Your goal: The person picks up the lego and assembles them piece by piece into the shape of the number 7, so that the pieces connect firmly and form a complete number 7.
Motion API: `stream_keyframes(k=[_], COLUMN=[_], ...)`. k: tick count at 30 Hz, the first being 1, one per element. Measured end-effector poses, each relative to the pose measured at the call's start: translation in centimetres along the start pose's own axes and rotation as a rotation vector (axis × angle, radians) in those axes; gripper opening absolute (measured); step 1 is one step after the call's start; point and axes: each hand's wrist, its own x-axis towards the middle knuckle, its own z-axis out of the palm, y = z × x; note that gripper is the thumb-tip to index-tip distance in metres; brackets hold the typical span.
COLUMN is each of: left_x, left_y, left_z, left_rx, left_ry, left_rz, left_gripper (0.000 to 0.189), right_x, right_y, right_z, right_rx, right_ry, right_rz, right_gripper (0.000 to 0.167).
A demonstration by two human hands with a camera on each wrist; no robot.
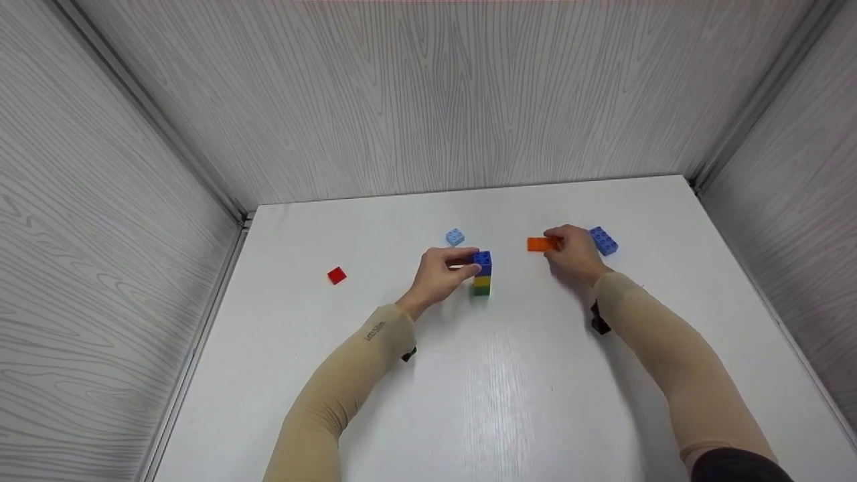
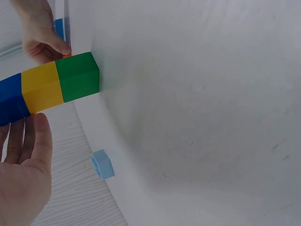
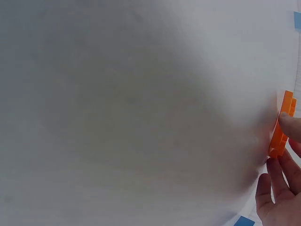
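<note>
A small upright tower of toy building bricks stands at mid-table, with a green brick (image 2: 79,77) at the bottom, a yellow brick (image 2: 42,89) above it and a blue brick (image 1: 482,258) at the top. My left hand (image 1: 442,273) pinches the blue upper part between thumb and fingers from the left side. To the right, my right hand (image 1: 576,254) holds the right end of a flat orange brick (image 1: 537,244), thumb on its near side. In the right wrist view the orange brick (image 3: 281,125) is close over the white surface, other fingers at its end.
On the white table (image 1: 509,375) a light blue brick (image 1: 454,237) lies behind my left hand. A red brick (image 1: 337,275) is off to the left. Just beyond my right hand sits a larger blue brick (image 1: 604,241). Grey wood-grain panels (image 1: 428,100) border the table.
</note>
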Motion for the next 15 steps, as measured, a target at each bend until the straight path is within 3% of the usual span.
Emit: stream_keyframes(k=[9, 15], left_x=[-0.01, -0.03], left_y=[0.12, 0.37], left_z=[0.46, 0.23], left_rx=[-0.010, -0.014], left_ry=[-0.014, 0.011], left_rz=[0.008, -0.004], left_gripper=[0.041, 0.040], right_x=[-0.47, -0.79], right_y=[0.73, -0.19], right_z=[-0.07, -0.02], right_rx=[-0.059, 0.025], right_ry=[0.023, 0.038], right_rz=[-0.006, -0.026], right_gripper=[0.044, 0.048])
